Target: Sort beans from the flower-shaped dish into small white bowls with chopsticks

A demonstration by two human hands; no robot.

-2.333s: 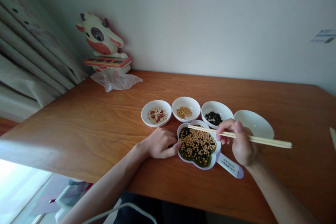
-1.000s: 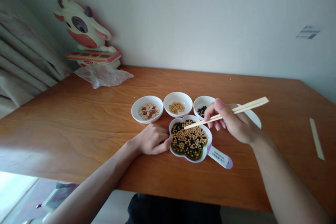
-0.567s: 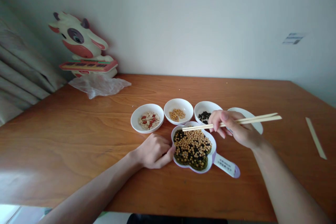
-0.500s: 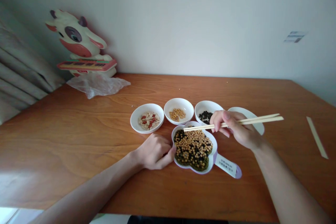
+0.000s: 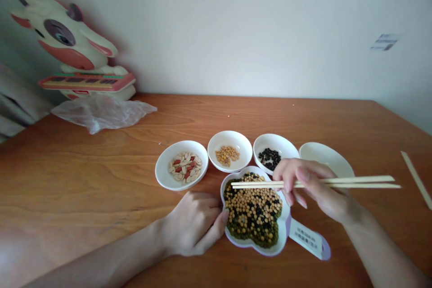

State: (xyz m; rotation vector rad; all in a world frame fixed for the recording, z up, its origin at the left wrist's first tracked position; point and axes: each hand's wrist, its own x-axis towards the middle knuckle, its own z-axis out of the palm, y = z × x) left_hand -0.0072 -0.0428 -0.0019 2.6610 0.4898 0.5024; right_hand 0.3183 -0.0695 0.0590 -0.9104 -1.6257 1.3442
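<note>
My left hand [image 5: 199, 222] has its fingers curled and its thumb on the left rim of a white and purple flower-shaped dish [image 5: 283, 234] with a labelled handle. Mixed in that dish are yellow soybeans [image 5: 253, 198], black beans and small green beans. Wooden chopsticks [image 5: 361, 182] lie across my right hand [image 5: 313, 184], gripped between its fingers. Their tips hover over the dish's upper left part, slightly apart, with no bean visible between them. Behind stand white bowls: one with pale and red-skinned peanuts [image 5: 185, 167], one with soybeans [image 5: 227, 155], one with black beans [image 5: 269, 158].
Partly behind my right hand sits a fourth white bowl [image 5: 326, 155]. A pale strip [image 5: 416, 180] lies at the table's right. At the back left, a cow toy keyboard [image 5: 87, 82] stands beside a clear plastic bag [image 5: 104, 112]. A wall rises behind the table.
The view has come closer to the bowls. In my right hand the chopsticks have turned more level, and their tips have shifted a little left over the dish. My left hand keeps its hold.
</note>
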